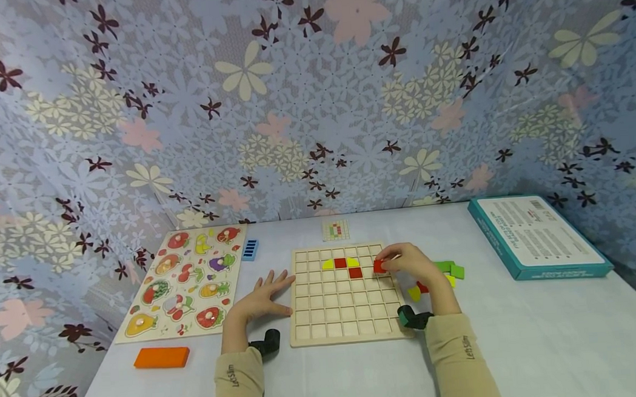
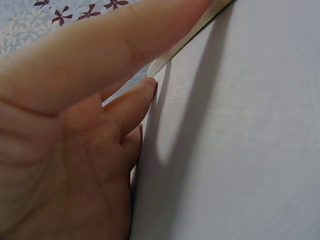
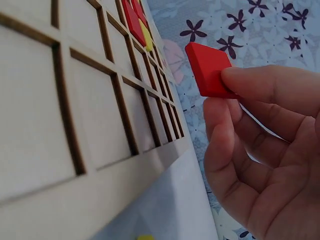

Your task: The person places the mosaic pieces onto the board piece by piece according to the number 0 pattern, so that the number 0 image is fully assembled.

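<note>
My right hand (image 1: 412, 264) pinches a red square tile (image 3: 210, 70) between thumb and fingers, over the right edge of a wooden grid board (image 1: 325, 319). Two red square tiles (image 1: 356, 273) and two yellow rounded tiles (image 1: 328, 264) sit in cells near the top of the board. At the board's left edge lies my left hand (image 1: 260, 299), fingers spread and thumb straight, fingertips right at the rim. In the left wrist view its fingers (image 2: 135, 107) reach to the board's edge. A small pattern card (image 1: 335, 230) lies behind the board.
Green tiles (image 1: 457, 271) and a few yellow and red ones lie right of the board, partly behind my right wrist. A teal box (image 1: 544, 239) stands at the far right. Left are a fruit puzzle board (image 1: 193, 309), a blue piece (image 1: 250, 250) and an orange block (image 1: 161, 357).
</note>
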A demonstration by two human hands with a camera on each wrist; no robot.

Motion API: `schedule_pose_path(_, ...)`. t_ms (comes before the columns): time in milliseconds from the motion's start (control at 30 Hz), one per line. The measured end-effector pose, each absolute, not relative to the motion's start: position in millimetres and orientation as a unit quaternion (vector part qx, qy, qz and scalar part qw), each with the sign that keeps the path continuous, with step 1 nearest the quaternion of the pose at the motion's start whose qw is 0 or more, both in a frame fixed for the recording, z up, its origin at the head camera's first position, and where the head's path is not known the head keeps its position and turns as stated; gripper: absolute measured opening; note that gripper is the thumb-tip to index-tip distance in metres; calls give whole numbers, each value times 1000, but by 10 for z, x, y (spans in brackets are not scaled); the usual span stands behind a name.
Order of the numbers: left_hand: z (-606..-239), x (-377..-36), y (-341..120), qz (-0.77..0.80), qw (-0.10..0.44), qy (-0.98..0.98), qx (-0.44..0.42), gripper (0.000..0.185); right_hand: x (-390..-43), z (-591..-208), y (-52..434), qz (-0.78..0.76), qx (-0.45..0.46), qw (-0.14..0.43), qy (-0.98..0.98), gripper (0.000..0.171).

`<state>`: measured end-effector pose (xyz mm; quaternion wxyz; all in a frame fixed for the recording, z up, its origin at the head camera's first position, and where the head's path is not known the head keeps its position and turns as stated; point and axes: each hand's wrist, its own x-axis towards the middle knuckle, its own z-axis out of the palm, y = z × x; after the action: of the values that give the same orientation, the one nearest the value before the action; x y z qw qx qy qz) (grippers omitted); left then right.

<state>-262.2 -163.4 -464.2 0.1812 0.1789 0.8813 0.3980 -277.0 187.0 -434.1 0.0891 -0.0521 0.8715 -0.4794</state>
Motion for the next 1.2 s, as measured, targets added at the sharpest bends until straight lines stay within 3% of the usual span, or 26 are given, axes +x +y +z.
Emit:
schedule_pose_path(333, -4651, -2629, -1640, 395, 182, 883, 179, 83, -2773, -4346, 1835, -482, -74, 113, 866, 21)
schedule_pose_path(600, -4646, -2629, -1649, 396, 182, 881, 181, 82, -2745, -4309, 1774, -482, -143, 134, 854, 21)
schedule_pose_path(1200, -4620, -2647, -1645, 396, 183, 881, 185, 83, -2738, -4324, 1531, -442, -191, 110, 870, 13)
